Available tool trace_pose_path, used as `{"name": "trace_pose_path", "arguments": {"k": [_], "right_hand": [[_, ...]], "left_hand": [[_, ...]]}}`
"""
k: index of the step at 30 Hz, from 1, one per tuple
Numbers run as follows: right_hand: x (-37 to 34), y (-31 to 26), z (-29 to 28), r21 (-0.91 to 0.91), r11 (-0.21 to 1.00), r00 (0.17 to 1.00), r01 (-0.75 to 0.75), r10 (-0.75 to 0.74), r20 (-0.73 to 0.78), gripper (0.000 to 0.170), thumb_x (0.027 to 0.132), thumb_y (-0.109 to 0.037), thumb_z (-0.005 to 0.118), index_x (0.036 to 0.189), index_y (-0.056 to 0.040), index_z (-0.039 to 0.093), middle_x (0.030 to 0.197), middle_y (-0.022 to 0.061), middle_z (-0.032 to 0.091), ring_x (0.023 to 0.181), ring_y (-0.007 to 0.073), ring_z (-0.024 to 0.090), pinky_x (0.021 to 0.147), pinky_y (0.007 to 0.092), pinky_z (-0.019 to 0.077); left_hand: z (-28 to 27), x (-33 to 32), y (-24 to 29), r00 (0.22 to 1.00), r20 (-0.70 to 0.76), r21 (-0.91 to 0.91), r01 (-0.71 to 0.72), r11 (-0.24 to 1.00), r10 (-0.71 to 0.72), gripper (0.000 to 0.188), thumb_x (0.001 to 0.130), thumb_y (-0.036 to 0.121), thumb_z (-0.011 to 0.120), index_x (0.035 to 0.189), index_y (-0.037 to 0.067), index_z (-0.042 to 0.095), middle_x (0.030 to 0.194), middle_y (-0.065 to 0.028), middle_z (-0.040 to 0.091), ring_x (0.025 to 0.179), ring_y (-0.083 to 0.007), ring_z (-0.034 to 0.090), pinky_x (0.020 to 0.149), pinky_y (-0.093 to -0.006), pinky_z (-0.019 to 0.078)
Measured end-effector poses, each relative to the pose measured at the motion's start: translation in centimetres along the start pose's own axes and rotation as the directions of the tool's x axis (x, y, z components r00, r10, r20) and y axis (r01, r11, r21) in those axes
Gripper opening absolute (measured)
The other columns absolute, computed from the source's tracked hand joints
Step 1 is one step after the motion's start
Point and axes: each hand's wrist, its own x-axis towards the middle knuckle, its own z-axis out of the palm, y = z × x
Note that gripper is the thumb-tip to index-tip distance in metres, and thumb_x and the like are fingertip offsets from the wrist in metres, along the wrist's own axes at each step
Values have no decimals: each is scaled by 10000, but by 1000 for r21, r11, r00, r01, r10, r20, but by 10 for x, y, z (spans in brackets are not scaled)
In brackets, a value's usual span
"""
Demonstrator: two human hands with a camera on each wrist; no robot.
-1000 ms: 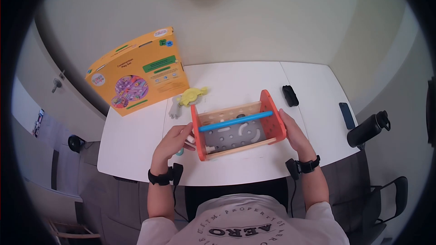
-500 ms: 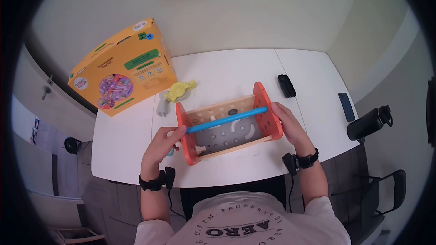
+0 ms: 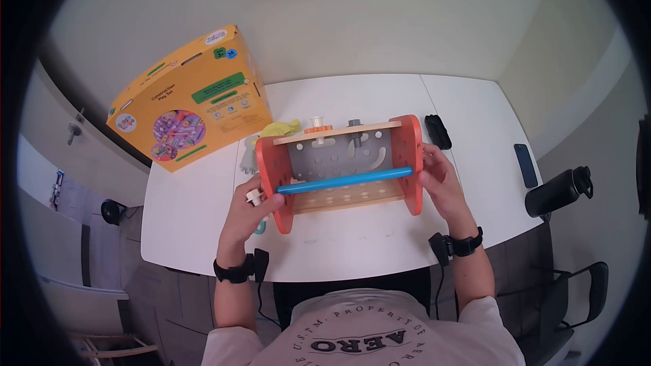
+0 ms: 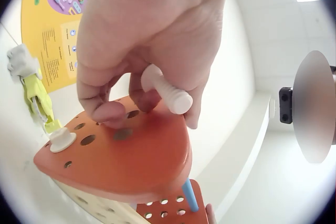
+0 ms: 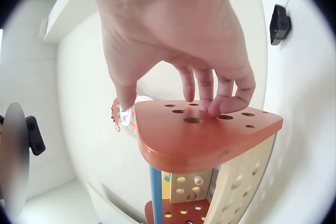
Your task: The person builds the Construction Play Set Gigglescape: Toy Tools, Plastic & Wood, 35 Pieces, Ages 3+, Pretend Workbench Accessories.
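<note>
A toy toolbox with red end panels [image 3: 274, 163] and a blue handle bar [image 3: 346, 181] is tipped between the hands, handle nearer the person. The left hand [image 3: 245, 213] grips the left panel, thumb at the handle's end and bent fingertips on the outer face. A white toy bolt [image 4: 170, 92] is tucked among that hand's fingers. At the right panel, the right hand [image 3: 441, 181] touches the outer face with loosely bent fingertips; its thumb is spread apart. A white bolt with an orange piece [image 3: 317, 129] and a grey bolt [image 3: 354, 129] sit in the far side.
A yellow play set box [image 3: 186, 105] stands at the back left. Yellow and grey toy parts [image 3: 281, 128] lie beside it. A teal piece [image 3: 260, 228] shows below the left hand. A black case [image 3: 438, 132], a phone [image 3: 525, 165] and a black bottle [image 3: 557, 191] are at right.
The toolbox has rolled toward the person: its handle dropped nearer and its bolted side rose at the back. Both hands turned with it, the right fingers shifting on the panel.
</note>
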Motion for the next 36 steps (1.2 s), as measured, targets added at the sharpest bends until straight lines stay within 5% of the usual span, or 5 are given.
{"name": "trace_pose_path", "arguments": {"k": [5, 17, 22, 28, 36], "right_hand": [[0, 2, -7, 323, 941, 993, -106, 119, -20, 480, 1070, -464, 550, 1348, -72, 560, 1140, 31, 659, 1033, 96, 622, 873, 285, 506], [-1, 0, -4, 162, 977, 978, -139, 161, -131, 336, 1082, -324, 560, 1285, -59, 595, 1102, 4, 659, 984, 71, 648, 824, 253, 561], [-4, -15, 1, 56, 993, 995, -102, 102, 1, 783, 759, -62, 866, 1445, -73, 489, 1235, 70, 633, 940, 90, 653, 775, 251, 565], [-6, -18, -1, -75, 995, 992, 63, -54, 118, 1096, 582, -27, 984, 1520, -85, 419, 1325, 68, 588, 872, 80, 614, 678, 229, 493], [-6, -5, -12, -293, 947, 972, 135, -69, 226, 1179, 599, -46, 991, 1596, -125, 367, 1415, 62, 568, 910, 88, 608, 740, 244, 496]], "left_hand": [[-2, -1, -17, 998, -57, -212, -29, 977, 17, 397, 1067, 392, 585, 1079, 12, 700, 1055, -25, 674, 794, -62, 567, 681, -246, 459], [15, 0, -10, 997, -72, -192, -8, 981, -6, 421, 1108, 397, 500, 1091, 32, 707, 957, -5, 686, 794, -44, 580, 673, -216, 444], [5, 1, -17, 988, -132, -311, 38, 950, -83, 412, 1111, 381, 493, 1132, 25, 700, 973, -18, 683, 880, -72, 596, 743, -241, 461], [-16, 5, -41, 1000, -22, -449, -6, 893, -5, 455, 1112, 407, 477, 1270, 17, 650, 1031, -26, 698, 872, -83, 619, 753, -240, 480], [1, 8, -33, 984, -153, -467, 7, 884, -89, 516, 1108, 439, 471, 1267, -18, 649, 1125, -78, 716, 1017, -111, 671, 879, -276, 536]]}}
